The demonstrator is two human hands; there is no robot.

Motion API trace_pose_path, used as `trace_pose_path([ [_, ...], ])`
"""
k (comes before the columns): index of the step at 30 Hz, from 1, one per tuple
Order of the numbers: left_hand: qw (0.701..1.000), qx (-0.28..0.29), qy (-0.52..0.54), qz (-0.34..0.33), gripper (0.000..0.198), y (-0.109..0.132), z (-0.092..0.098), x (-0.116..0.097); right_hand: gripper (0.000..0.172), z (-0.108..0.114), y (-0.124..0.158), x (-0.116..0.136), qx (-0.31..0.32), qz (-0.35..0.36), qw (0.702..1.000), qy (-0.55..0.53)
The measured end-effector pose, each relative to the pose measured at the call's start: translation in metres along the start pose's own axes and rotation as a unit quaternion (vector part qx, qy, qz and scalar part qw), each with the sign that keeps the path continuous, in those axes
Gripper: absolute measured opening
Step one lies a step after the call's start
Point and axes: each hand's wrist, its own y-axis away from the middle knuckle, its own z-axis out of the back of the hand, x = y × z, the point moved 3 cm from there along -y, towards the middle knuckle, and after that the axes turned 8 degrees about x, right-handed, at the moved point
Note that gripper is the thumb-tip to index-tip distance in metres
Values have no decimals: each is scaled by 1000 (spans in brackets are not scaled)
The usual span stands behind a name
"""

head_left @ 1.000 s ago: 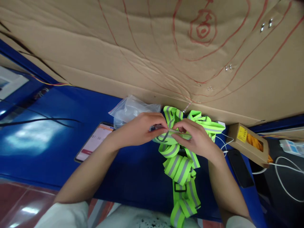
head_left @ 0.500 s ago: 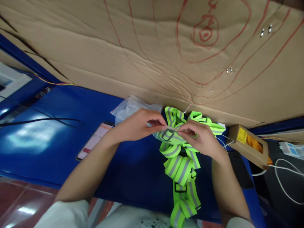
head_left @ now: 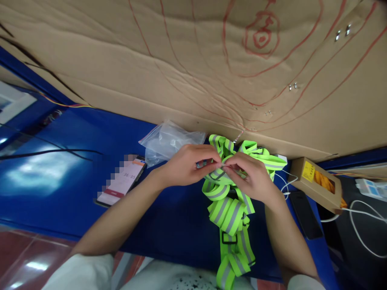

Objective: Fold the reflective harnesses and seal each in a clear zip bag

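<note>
My left hand (head_left: 192, 163) and my right hand (head_left: 252, 175) meet fingertip to fingertip, both pinching the edge of a clear plastic bag (head_left: 223, 166). Inside or just behind this bag shows a fluorescent yellow-green strap with a dark buckle; the fingers partly hide it. Below and behind my hands, a heap of reflective straps (head_left: 228, 213), yellow-green with grey stripes, runs down to the table's front edge. A black buckle (head_left: 229, 238) is visible on its lower part. Another clear zip bag (head_left: 165, 141) lies beyond my left hand.
On the blue table (head_left: 69, 161) a phone (head_left: 122, 183) with a lit screen lies left of my left forearm. A dark phone (head_left: 306, 215) and a cardboard box (head_left: 317, 185) with orange contents lie at the right, near white cables (head_left: 359, 213). A cardboard wall (head_left: 121, 60) stands behind.
My left hand has slid right along the bag's edge, so its fingertips now meet those of my right hand. The heap of straps stays in place.
</note>
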Motion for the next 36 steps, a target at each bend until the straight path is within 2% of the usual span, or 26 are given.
trace_pose_path([
  [4, 999, -11, -39, -15, 15, 1, -5, -3, 10, 0, 1, 0, -10, 19, 1000, 19],
  [11, 999, -33, -22, 4, 9, 0, -4, -2, 8, 3, 2, 0, -27, -26, 999, 37],
  [16, 998, -39, -48, 13, 8, 1, -11, 0, 11, -5, 1, -1, -53, -23, 997, 52],
  [20, 995, -49, -83, 29, 11, 1, -17, 0, 7, -8, 1, -4, -39, -21, 997, 66],
  [28, 994, -49, -65, 77, 11, 2, 5, 6, 1, 16, 4, -9, 3, -75, 996, 41],
  [36, 995, -44, -57, 74, 12, 2, 4, 4, 12, 14, 5, -12, -3, -64, 997, 48],
])
